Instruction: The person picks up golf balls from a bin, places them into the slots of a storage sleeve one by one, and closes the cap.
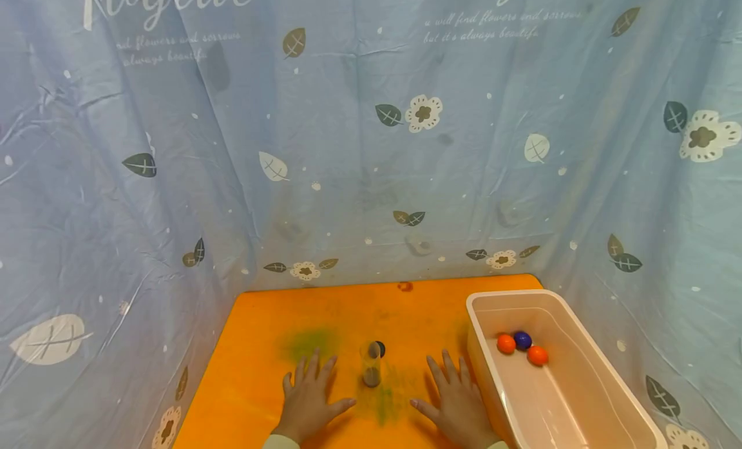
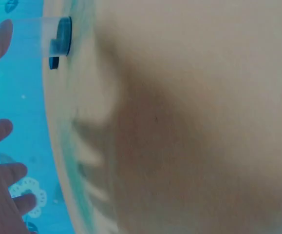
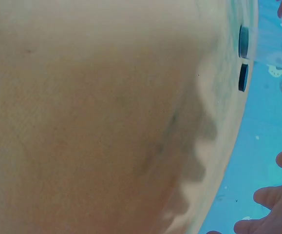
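Observation:
A clear plastic cylinder (image 1: 371, 365) with a dark bottom stands upright on the orange table, between the two hands. Just behind it a small dark round cap (image 1: 380, 348) lies on the tabletop; in the right wrist view the cap (image 3: 243, 77) shows beside the cylinder's dark bottom (image 3: 244, 41). To the left of the cylinder, my left hand (image 1: 310, 401) hovers palm down with fingers spread, its thumb pointing toward the cylinder. On the other side my right hand (image 1: 456, 401) is likewise spread over the table, near the tub. Both hands hold nothing.
A pale pink tub (image 1: 489, 372) stands along the table's right side. Inside it lie two orange balls (image 1: 506, 344) and a dark blue ball (image 1: 523, 340). Green stains mark the orange table (image 1: 249, 359). Blue patterned curtains (image 1: 359, 178) enclose the table's back and sides.

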